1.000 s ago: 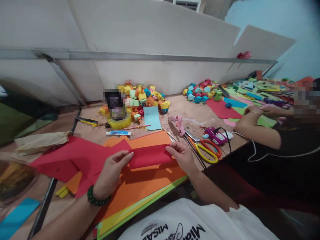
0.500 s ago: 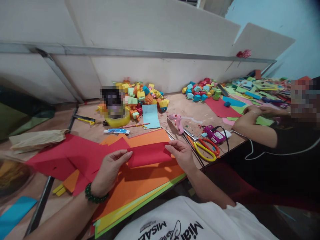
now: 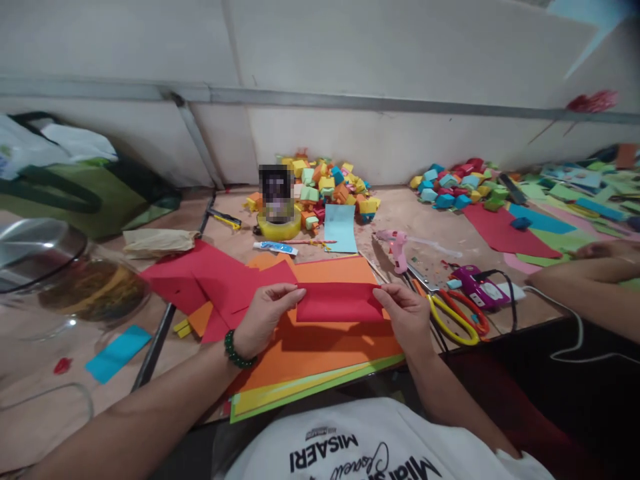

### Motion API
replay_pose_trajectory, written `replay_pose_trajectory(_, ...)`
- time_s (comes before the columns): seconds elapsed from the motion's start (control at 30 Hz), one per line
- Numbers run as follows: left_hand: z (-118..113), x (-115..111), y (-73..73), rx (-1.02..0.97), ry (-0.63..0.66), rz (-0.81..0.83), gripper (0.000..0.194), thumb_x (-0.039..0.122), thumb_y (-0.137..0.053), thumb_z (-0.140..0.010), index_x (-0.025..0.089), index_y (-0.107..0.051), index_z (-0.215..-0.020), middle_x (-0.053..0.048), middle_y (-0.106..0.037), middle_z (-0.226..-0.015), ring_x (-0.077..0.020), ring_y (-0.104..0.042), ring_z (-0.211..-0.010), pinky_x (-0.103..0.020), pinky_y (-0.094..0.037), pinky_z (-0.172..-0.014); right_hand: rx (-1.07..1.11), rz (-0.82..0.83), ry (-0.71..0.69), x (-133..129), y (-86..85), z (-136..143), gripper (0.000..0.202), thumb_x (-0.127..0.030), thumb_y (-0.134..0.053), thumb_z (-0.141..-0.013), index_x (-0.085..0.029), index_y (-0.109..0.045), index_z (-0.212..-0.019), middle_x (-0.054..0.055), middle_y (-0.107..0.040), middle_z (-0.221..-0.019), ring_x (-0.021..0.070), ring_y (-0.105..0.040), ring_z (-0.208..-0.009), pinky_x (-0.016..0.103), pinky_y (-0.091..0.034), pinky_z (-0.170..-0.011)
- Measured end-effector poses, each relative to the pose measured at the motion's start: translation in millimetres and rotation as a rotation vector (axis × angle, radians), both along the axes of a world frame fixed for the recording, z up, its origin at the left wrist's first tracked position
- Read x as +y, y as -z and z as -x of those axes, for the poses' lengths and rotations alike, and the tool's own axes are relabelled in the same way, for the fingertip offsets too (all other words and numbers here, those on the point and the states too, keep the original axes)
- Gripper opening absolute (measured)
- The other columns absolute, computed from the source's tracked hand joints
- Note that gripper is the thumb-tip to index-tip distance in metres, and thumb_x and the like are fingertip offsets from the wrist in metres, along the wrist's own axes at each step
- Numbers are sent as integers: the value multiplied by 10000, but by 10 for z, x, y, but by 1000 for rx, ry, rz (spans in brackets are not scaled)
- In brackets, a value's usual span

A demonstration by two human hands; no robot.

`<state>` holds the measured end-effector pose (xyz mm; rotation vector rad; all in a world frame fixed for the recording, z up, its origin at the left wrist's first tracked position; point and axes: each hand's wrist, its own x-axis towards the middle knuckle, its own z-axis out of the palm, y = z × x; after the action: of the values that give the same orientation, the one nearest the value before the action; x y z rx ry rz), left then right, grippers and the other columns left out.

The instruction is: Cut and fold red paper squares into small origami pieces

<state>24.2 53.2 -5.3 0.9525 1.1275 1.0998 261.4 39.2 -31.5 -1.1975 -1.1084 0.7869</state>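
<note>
A red sheet of paper (image 3: 341, 304), folded into a narrow strip, is stretched level between both hands. My left hand (image 3: 267, 313) pinches its left end between thumb and fingers, and a green bead bracelet is on that wrist. The right end is pinched the same way by my right hand (image 3: 406, 315). Below the strip lies a stack of orange paper (image 3: 320, 357) with yellow and green sheets under it. More red paper (image 3: 220, 280) spreads to the left of my left hand. Scissors (image 3: 453, 320) with yellow and orange handles rest right of my right hand.
A pink glue gun (image 3: 399, 250), a purple device (image 3: 480, 288) and a light blue sheet (image 3: 340, 229) lie beyond. Piles of small paper cubes (image 3: 327, 190) stand near the wall. At left is a glass jar (image 3: 90, 287). Another person's arm (image 3: 590, 287) rests at right.
My view has turned to the left, bringing the jar and a green bag into sight. The red strip stays in both hands and now lies more level.
</note>
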Motion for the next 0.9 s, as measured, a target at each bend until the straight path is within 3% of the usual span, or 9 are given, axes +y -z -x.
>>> replay_pose_trajectory(0.27, -20, -12, -53, 19, -63, -33, 324, 426, -877, -451, 179, -714, -582, -4, -661, -604, -118, -549, -613, -231, -445, -622, -62, -24, 20, 1, -56, 26, 227, -386, -758, -676, -171, -687, -664, -6, -631, -565, 111, -559, -500, 220, -481, -479)
replay_pose_trajectory(0.57, -36, -68, -220, 129, -86, -93, 331, 443, -868, -456, 178, -684, -528, 7, -620, -551, -123, -519, -573, -235, -434, -568, -36, -29, -26, 24, -148, 95, 266, -436, -737, -688, -185, -660, -642, -10, -609, -561, 117, -545, -517, 232, -473, -491)
replay_pose_trajectory(0.73, -15, -25, -111, 99, -101, -48, 386, 463, -892, -402, 170, -700, -564, -5, -643, -583, -129, -543, -586, -231, -452, -564, -31, -23, -14, 24, -147, 97, 218, -395, -713, -701, -187, -664, -656, -5, -612, -571, 117, -536, -527, 232, -462, -501)
replay_pose_trajectory(0.9, 12, 15, 57, 49, -101, -19, 360, 411, -898, -460, 168, -720, -656, -2, -674, -648, -119, -573, -631, -213, -464, -611, -53, -21, -17, 10, -15, 6, 216, -376, -697, -749, -173, -657, -685, -11, -600, -596, 109, -535, -546, 228, -453, -530)
